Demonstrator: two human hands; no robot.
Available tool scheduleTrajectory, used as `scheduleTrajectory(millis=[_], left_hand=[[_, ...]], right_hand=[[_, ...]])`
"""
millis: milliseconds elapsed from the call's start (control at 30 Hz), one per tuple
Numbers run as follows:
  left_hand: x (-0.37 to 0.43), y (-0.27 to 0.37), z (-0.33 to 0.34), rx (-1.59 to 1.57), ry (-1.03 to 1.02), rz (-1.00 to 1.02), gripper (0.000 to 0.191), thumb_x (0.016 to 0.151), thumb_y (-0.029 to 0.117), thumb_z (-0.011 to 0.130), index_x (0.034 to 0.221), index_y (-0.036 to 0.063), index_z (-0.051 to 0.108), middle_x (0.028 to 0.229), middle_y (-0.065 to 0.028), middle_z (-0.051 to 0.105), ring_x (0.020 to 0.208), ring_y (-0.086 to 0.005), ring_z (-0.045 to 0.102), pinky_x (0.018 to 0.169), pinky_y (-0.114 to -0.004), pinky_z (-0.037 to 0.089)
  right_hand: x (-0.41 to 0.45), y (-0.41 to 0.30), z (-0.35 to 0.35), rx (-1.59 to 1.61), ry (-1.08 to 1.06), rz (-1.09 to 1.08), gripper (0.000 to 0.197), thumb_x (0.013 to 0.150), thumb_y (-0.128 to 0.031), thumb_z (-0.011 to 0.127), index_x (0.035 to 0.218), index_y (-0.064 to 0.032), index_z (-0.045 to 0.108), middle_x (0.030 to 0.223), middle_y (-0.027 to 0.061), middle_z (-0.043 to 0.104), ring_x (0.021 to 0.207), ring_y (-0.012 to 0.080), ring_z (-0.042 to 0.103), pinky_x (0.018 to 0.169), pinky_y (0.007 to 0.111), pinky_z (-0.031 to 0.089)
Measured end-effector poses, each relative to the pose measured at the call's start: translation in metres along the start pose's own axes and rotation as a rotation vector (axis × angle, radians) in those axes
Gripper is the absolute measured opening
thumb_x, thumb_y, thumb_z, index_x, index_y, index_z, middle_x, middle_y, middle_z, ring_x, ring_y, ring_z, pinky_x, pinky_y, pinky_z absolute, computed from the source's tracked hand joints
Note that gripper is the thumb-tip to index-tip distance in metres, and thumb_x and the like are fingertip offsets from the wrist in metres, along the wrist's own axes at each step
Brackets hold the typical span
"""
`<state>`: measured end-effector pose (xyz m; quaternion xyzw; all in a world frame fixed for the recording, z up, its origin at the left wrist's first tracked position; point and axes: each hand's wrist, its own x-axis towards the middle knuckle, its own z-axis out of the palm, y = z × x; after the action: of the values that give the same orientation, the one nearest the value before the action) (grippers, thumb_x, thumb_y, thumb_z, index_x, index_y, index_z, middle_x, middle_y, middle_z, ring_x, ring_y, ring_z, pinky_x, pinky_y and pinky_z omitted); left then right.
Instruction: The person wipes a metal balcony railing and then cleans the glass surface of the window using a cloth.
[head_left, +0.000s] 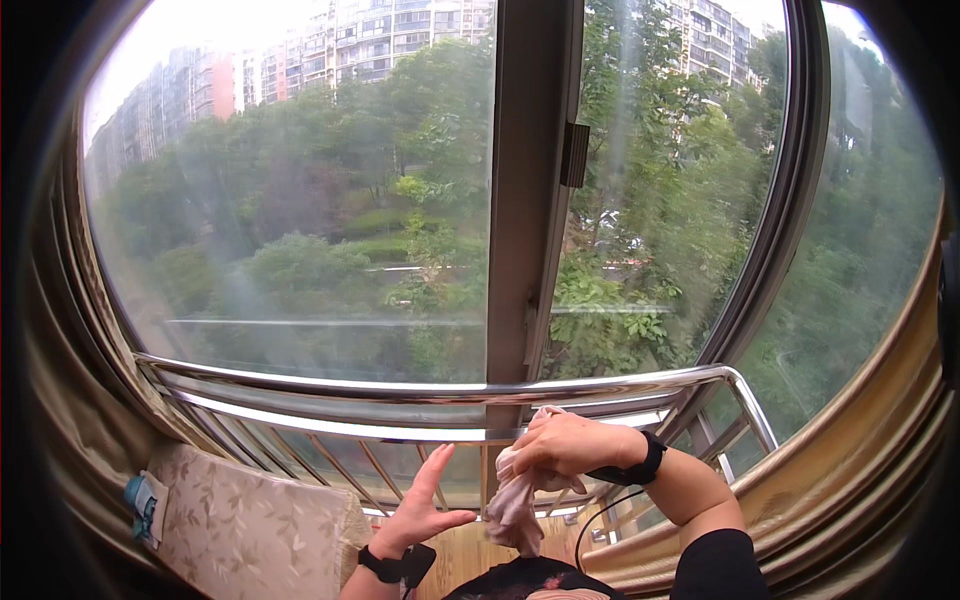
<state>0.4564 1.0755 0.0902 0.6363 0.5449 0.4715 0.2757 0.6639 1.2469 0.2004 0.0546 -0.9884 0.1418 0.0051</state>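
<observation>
My right hand (559, 444) grips a crumpled pale pink cloth (517, 506), which hangs down over the wooden floor in front of my body. Part of the cloth pokes up above the fingers, near the metal railing. To its left, my left hand (427, 499) is raised with thumb and fingers apart, holding nothing and not touching the cloth. Both wrists wear black bands with small devices, and a thin black cable hangs by the right one. Beyond my hands stands a large window (300, 225) with a dark frame.
A shiny metal railing (442, 391) crosses before the window. At the lower left is a cushioned seat (247, 517) in leaf-patterned fabric, with a blue and white cloth item (142, 504) at its far left end. Gold-brown curtains (847, 510) hang on both sides. A window handle (575, 155) sits on the frame.
</observation>
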Motion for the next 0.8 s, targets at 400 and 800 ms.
scheduleTrajectory(millis=[400,800], left_hand=[[0.071,0.008,0.081,-1.184,0.323,-0.139,0.046,0.084,-0.004,0.054,0.126,0.0098,0.042,0.118,-0.0075,0.053,0.105,-0.0185,0.056,0.087,-0.032,0.050],[0.100,0.095,0.080,-0.956,-0.002,0.108,0.101,0.075,-0.008,0.059,0.146,0.0177,-0.008,0.145,-0.0089,0.023,0.133,-0.0228,0.028,0.106,-0.036,0.026]], right_hand=[[-0.028,0.016,0.061,0.329,0.724,0.179,0.041,0.080,-0.003,0.066,0.119,-0.0088,0.053,0.123,0.0150,0.050,0.112,0.0270,0.050,0.088,0.031,0.047],[-0.033,0.036,0.024,0.326,0.943,-0.098,0.054,0.069,-0.004,0.073,0.118,-0.0117,0.052,0.131,0.0203,0.039,0.121,0.0373,0.043,0.099,0.042,0.037]])
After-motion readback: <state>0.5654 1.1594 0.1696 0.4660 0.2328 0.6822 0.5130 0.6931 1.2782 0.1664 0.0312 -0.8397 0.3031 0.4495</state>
